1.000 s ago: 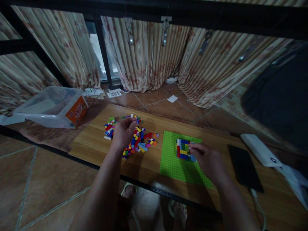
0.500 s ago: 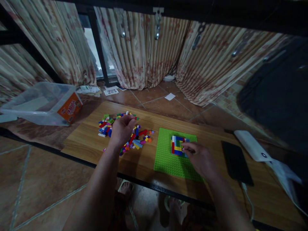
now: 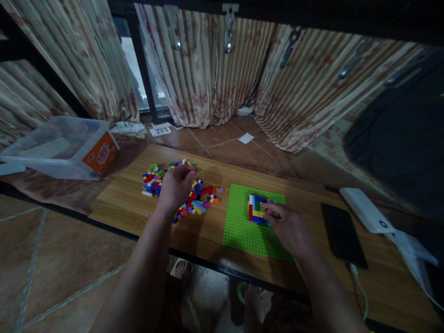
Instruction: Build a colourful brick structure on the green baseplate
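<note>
My left hand (image 3: 177, 184) hovers over a loose pile of coloured toy bricks (image 3: 198, 204), its fingers drawn together; whether a brick is between them is hidden. On a green studded baseplate (image 3: 239, 231) stands a low, rectangular brick structure (image 3: 255, 216) in red, blue, yellow and white. My right hand (image 3: 286, 226) is at the structure's right side, thumb and fingertips pinched against or just over it. Those fingers cover part of its right edge, and anything in the pinch is too small to make out.
A clear plastic box (image 3: 57, 159) with an orange label stands at the left. Right of the baseplate lie a black phone (image 3: 343, 236) with a cable plugged in and a white power bank (image 3: 364, 210). The wooden board (image 3: 118, 199) ends at a dark front edge.
Almost nothing differs. The view has shifted slightly, and my right fingers have moved a touch at the structure's right side. My left hand stays over the pile.
</note>
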`<state>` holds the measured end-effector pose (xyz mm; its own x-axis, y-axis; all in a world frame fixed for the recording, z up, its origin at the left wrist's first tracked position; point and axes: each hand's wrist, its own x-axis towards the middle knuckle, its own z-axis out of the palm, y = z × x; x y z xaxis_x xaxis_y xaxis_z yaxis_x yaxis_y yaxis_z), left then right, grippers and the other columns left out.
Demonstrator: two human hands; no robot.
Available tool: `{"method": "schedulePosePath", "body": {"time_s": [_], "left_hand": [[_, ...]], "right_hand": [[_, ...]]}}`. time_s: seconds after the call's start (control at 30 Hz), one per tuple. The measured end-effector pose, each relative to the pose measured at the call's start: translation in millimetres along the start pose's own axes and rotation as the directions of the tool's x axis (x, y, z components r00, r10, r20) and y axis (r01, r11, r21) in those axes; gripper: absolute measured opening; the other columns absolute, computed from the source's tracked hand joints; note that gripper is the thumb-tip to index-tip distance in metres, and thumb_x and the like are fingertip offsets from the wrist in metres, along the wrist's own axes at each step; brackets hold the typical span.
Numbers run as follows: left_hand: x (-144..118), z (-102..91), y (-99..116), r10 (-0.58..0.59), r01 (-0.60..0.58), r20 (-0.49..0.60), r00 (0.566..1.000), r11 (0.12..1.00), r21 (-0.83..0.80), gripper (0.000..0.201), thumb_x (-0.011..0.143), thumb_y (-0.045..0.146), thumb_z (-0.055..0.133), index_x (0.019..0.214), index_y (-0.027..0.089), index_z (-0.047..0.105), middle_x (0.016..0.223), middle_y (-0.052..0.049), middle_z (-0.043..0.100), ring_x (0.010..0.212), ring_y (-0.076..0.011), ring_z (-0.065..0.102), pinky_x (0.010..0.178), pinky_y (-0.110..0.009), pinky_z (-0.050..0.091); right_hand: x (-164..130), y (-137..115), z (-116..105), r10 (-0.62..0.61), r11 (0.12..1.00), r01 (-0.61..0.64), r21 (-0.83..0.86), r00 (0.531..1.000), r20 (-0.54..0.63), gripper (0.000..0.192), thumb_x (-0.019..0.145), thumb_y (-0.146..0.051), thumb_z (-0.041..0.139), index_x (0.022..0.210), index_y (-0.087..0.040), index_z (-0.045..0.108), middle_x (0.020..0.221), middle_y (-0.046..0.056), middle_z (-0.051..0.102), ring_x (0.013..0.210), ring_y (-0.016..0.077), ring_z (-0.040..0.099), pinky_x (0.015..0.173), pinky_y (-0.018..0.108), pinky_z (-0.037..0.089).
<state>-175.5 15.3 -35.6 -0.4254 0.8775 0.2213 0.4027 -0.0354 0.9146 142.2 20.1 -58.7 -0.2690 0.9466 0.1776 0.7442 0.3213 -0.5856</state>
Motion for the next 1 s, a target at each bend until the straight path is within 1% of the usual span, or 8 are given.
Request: {"method": "schedulePosePath", "body": {"time_s": [0.23,0.43,0.57,0.73,0.8,0.9,1.0], "left_hand": [[-1,-0.3,0,0.000,0.000,0.005,1.000,1.000,0.008,0.022,0.076,0.030,0.058,0.086,0.014,0.070,0.068,-0.001,0.066,0.061,-0.0130,0.056,0.059,-0.022,0.043],[-1,1.0,-1,0.008,-0.008,-0.002,1.000,1.000,0.009,0.022,0.076,0.028,0.059,0.088,0.014,0.070,0.073,-0.002,0.068,0.066,-0.0142,0.059,0.062,-0.023,0.044],[-3,3.5,3,0.016,-0.016,0.004,1.000,1.000,0.017,0.021,0.076,0.027,0.059,0.087,0.014,0.071,0.071,-0.002,0.068,0.063,-0.0141,0.059,0.059,-0.022,0.043],[-6,5.2,9,0.018,-0.018,0.031,0.999,1.000,0.019,0.019,0.077,0.025,0.057,0.083,0.013,0.070,0.073,-0.003,0.069,0.067,-0.0151,0.060,0.063,-0.023,0.044],[-6,3.7,10,-0.001,0.000,0.025,1.000,1.000,0.019,0.019,0.076,0.025,0.057,0.084,0.013,0.070,0.073,-0.003,0.069,0.067,-0.0150,0.060,0.062,-0.023,0.044],[-6,-0.2,7,-0.006,0.005,0.011,1.000,0.999,0.043,0.021,0.077,0.026,0.056,0.085,0.013,0.070,0.071,-0.002,0.068,0.064,-0.0140,0.058,0.061,-0.022,0.043],[-5,-3.2,4,0.001,-0.002,0.004,1.000,0.998,0.060,0.021,0.078,0.028,0.055,0.085,0.014,0.069,0.068,-0.001,0.066,0.061,-0.0131,0.056,0.060,-0.022,0.042]], "right_hand": [[0,-5,-3,0.004,0.999,-0.003,-0.041,1.000,0.015,0.032,0.083,-0.028,0.050,0.108,-0.022,0.067,0.080,0.002,0.071,0.075,0.0181,0.065,0.075,0.034,0.049],[-2,-15,-3,0.027,0.996,-0.027,-0.089,1.000,-0.004,0.035,0.084,-0.026,0.046,0.112,-0.021,0.066,0.077,0.002,0.071,0.069,0.0172,0.064,0.068,0.031,0.047],[-3,-16,-1,0.036,0.993,-0.038,-0.115,0.999,-0.019,0.035,0.084,-0.025,0.046,0.113,-0.020,0.065,0.078,0.002,0.072,0.069,0.0177,0.065,0.069,0.031,0.047],[-1,-12,-5,0.098,0.995,-0.098,0.013,0.995,0.013,0.036,0.081,-0.028,0.051,0.114,-0.019,0.062,0.077,0.001,0.072,0.070,0.0172,0.067,0.070,0.031,0.050],[-1,-10,-8,0.110,0.993,-0.109,0.039,0.994,-0.018,0.033,0.080,-0.030,0.053,0.110,-0.020,0.063,0.076,0.000,0.072,0.070,0.0175,0.067,0.071,0.031,0.050],[0,-11,-9,0.121,0.991,-0.113,0.069,0.986,-0.118,0.027,0.081,-0.033,0.053,0.102,-0.022,0.066,0.077,0.002,0.072,0.070,0.0178,0.067,0.069,0.031,0.051],[0,-19,-4,0.111,0.988,-0.090,0.127,0.979,-0.172,0.026,0.082,-0.035,0.053,0.100,-0.022,0.067,0.082,0.003,0.072,0.073,0.0182,0.067,0.070,0.031,0.052]]}}
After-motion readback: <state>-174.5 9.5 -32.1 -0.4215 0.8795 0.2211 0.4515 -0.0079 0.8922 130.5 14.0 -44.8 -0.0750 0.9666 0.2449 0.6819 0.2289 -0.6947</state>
